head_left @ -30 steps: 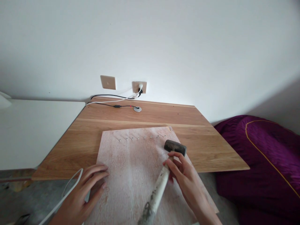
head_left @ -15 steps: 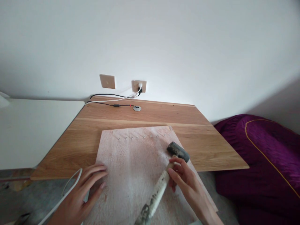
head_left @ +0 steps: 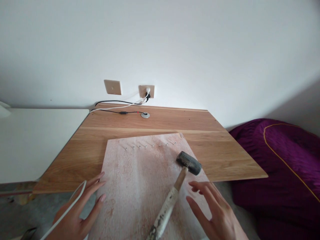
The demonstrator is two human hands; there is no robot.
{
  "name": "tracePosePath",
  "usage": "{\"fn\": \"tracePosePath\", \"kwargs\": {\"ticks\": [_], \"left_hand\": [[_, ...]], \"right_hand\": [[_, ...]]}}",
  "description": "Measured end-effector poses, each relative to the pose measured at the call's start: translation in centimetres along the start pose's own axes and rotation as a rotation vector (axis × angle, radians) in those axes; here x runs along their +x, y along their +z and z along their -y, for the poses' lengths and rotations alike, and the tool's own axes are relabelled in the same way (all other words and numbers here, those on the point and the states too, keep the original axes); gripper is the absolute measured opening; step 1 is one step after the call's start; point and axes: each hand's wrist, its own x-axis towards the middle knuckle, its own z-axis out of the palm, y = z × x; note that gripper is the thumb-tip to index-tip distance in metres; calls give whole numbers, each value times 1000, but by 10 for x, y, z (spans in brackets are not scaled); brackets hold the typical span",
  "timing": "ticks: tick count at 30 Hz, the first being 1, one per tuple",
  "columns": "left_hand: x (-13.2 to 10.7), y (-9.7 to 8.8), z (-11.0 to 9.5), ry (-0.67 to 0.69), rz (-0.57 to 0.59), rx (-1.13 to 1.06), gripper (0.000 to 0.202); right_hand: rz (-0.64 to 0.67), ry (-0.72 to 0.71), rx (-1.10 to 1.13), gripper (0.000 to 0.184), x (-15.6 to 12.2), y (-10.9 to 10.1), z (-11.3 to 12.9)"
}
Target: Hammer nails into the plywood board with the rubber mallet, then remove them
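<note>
One empty left hand, fingers spread, lies at nine o'clock on the whitewashed rectangular wooden board; the right hand, empty, loosely curled, is at three-thirty, just beside the black-headed, paint-flecked wooden-handled mallet lying on the board, head toward two. Small silvery nails line twelve o'clock.
</note>
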Motion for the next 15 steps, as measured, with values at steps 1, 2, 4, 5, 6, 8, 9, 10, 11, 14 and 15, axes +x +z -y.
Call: {"fn": "tracePosePath", "kwargs": {"ticks": [1, 2, 4, 5, 6, 8, 9, 10, 11, 14, 15], "left_hand": [[1, 0, -2, 2, -5, -1, 32], [3, -1, -4, 3, -10, -3, 32], [8, -1, -9, 9, -7, -1, 33], [11, -1, -12, 21, 1, 3, 34], [15, -1, -15, 40, 12, 10, 34], [22, 1, -22, 91, 24, 29, 34], [26, 3, -26, 121, 23, 37, 34], [30, 4, -30, 148, 22, 41, 34], [34, 7, -34, 172, 23, 41, 34], [48, 16, -50, 220, 56, 7, 32], [53, 20, -56, 231, 76, -13, 31]], "right_hand": [[23, -80, -21, 31, -6, 1, -3], [68, -186, -30, 41, -12, 4, -6], [189, -366, -45, 60, -23, 10, -11], [223, -409, -52, 65, -26, 14, -13], [245, -423, -57, 69, -29, 16, -13], [250, -380, -51, 77, -31, 18, -13], [250, -344, -40, 82, -31, 17, -12], [252, -306, -29, 86, -31, 14, -13], [251, -271, -23, 90, -31, 10, -13], [215, -209, -77, 101, -33, -7, -23], [190, -196, -122, 102, -35, -14, -30]]}}
